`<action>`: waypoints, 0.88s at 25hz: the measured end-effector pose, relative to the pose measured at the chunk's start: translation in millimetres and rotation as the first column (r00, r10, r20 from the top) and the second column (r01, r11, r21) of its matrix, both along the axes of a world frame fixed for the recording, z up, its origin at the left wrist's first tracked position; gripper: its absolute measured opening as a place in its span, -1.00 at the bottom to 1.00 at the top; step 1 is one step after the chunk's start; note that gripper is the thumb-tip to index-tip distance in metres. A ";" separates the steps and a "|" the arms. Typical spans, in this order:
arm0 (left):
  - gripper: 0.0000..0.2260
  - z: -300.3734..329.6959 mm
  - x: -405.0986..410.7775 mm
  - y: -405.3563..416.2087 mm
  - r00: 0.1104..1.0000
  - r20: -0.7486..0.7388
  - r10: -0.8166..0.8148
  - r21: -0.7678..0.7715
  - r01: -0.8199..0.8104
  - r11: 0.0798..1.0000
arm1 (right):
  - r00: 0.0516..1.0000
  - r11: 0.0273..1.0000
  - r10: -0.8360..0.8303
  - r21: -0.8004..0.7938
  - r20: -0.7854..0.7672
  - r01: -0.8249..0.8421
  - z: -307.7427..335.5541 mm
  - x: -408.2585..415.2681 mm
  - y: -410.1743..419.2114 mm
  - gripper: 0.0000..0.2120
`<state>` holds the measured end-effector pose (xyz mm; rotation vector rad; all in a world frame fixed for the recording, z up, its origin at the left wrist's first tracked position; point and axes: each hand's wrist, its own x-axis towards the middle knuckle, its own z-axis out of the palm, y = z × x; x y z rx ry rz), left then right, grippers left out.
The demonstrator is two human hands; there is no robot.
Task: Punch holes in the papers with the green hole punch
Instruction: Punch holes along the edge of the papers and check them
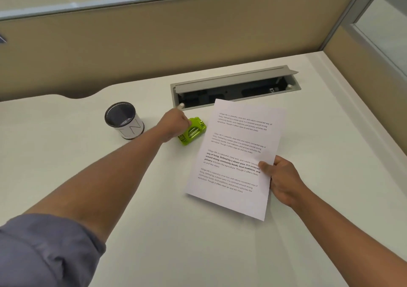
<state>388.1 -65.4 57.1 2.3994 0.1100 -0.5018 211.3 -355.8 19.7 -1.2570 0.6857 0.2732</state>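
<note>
Left hand (174,123) was curled on the near side of the green hole punch (193,130), steadying it on the desk (154,220); right hand (279,177) pinched the papers' (233,154) lower right edge, their left edge beside the punch, probably to feed in

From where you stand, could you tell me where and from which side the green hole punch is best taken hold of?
Probably across its two long sides, coming down from above. The green hole punch sits flat on the desk, low and blocky, its lever on top. The left hand already reaches it from the left; the papers, pinched by the right hand, lie close along its right side, so that side is crowded.
</note>
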 end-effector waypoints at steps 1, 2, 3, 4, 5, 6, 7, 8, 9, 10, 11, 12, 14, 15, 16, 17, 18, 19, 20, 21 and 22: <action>-0.72 3.3 -15.8 4.3 1.000 -0.002 0.018 -0.022 -0.018 1.000 | 1.000 1.000 0.022 0.006 0.008 -0.022 3.9 -3.1 -1.7 -0.79; -0.70 6.0 -32.9 9.0 0.999 -0.004 0.041 -0.043 -0.041 0.998 | 0.999 0.999 0.044 0.005 0.016 -0.044 7.8 -6.3 -3.0 -0.80; -0.70 6.3 -49.9 13.2 0.997 -0.015 0.071 -0.068 -0.072 0.995 | 0.998 0.998 0.067 -0.002 0.018 -0.067 10.8 -9.7 -4.4 -0.80; -0.73 6.8 -68.9 18.8 0.994 -0.025 0.110 -0.099 -0.112 0.989 | 0.995 0.995 0.094 -0.012 0.017 -0.094 14.6 -14.1 -4.7 -0.80; -0.78 6.0 -87.5 23.1 0.988 -0.037 0.149 -0.136 -0.153 0.979 | 0.992 0.992 0.122 -0.020 0.009 -0.122 17.8 -18.5 -5.6 -0.80; -0.81 4.0 -105.6 26.8 0.979 -0.053 0.196 -0.175 -0.203 0.963 | 0.988 0.988 0.152 -0.029 -0.003 -0.152 20.7 -22.5 -6.6 -0.79; -0.83 1.5 -123.8 30.4 0.965 -0.074 0.250 -0.215 -0.261 0.941 | 0.983 0.982 0.184 -0.040 -0.016 -0.184 23.4 -26.2 -7.1 -0.79; -0.83 -1.8 -141.2 33.5 0.947 -0.102 0.305 -0.249 -0.321 0.914 | 0.976 0.975 0.215 -0.050 -0.030 -0.216 25.1 -29.8 -7.7 -0.79; -0.80 -5.0 -158.8 36.9 0.925 -0.128 0.357 -0.279 -0.379 0.883 | 0.969 0.968 0.243 -0.060 -0.045 -0.246 26.4 -34.0 -7.4 -0.79; -0.75 -8.8 -174.7 39.5 0.905 -0.152 0.398 -0.304 -0.426 0.852 | 0.962 0.961 0.265 -0.066 -0.062 -0.268 27.1 -37.8 -6.9 -0.80; -0.68 -13.4 -188.8 41.1 0.887 -0.177 0.427 -0.323 -0.462 0.826 | 0.956 0.955 0.282 -0.071 -0.079 -0.288 27.4 -41.8 -6.4 -0.80; -0.64 -17.4 -202.0 41.8 0.873 -0.198 0.446 -0.335 -0.488 0.806 | 0.950 0.949 0.298 -0.076 -0.093 -0.305 27.0 -45.9 -5.5 -0.80; -0.60 -23.4 -222.8 41.2 0.858 -0.227 0.461 -0.338 -0.514 0.789 | 0.939 0.939 0.324 -0.079 -0.118 -0.334 25.6 -54.6 -2.4 -0.79; -0.60 -25.8 -230.7 40.3 0.855 -0.233 0.464 -0.339 -0.519 0.785 | 0.933 0.934 0.336 -0.079 -0.128 -0.348 25.0 -58.8 -0.4 -0.78; -0.60 -27.7 -237.2 39.3 0.852 -0.233 0.468 -0.340 -0.522 0.782 | 0.927 0.929 0.349 -0.077 -0.137 -0.361 24.3 -62.7 1.8 -0.78; -0.60 -29.5 -243.3 38.4 0.851 -0.228 0.474 -0.340 -0.525 0.780 | 0.921 0.925 0.360 -0.075 -0.147 -0.373 23.3 -66.6 4.1 -0.77; -0.61 -31.1 -247.9 37.5 0.851 -0.220 0.478 -0.337 -0.526 0.781 | 0.917 0.921 0.368 -0.075 -0.156 -0.382 22.6 -70.0 5.8 -0.77; -0.63 -33.2 -252.2 36.8 0.851 -0.212 0.481 -0.334 -0.525 0.783 | 0.913 0.918 0.374 -0.076 -0.162 -0.389 21.5 -73.5 7.2 -0.76; -0.64 -35.0 -255.4 36.2 0.850 -0.205 0.484 -0.328 -0.526 0.785 | 0.911 0.916 0.379 -0.076 -0.166 -0.395 20.5 -75.8 8.3 -0.76; -0.64 -36.4 -257.9 35.8 0.850 -0.197 0.489 -0.319 -0.527 0.788 | 0.908 0.914 0.383 -0.077 -0.167 -0.399 19.5 -77.4 9.2 -0.76; -0.63 -37.2 -260.1 35.4 0.849 -0.185 0.495 -0.306 -0.528 0.792 | 0.908 0.912 0.385 -0.079 -0.168 -0.402 18.3 -78.5 9.8 -0.76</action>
